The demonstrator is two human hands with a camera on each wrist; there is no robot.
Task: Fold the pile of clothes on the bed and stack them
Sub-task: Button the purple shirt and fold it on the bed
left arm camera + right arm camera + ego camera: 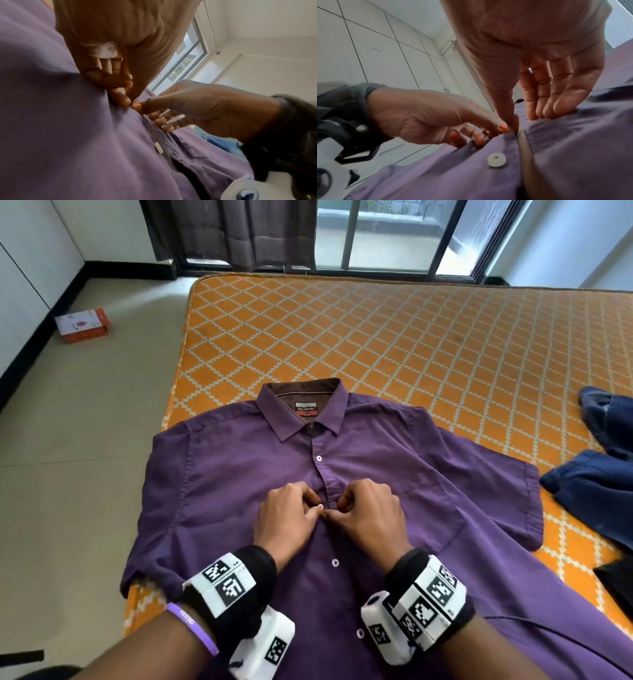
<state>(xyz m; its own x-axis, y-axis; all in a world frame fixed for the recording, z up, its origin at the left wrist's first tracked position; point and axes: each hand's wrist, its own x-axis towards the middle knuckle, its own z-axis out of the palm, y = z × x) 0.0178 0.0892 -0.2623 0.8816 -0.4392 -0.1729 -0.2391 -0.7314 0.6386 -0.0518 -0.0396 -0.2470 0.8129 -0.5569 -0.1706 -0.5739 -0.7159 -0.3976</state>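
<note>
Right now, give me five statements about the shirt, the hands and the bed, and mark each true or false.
1. The purple shirt lies front up on the bed. True.
2. The left hand and the right hand both pinch the shirt's placket. True.
3. The shirt is already folded in half. False: it lies spread flat, sleeves out.
4. The blue garment lies on top of the shirt. False: it lies beside it, on the right.
5. A small box sits on the floor. True.

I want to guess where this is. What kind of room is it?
Most likely a bedroom: a low bed with an orange patterned cover, a purple shirt spread on it, and a curtained window behind.
</note>
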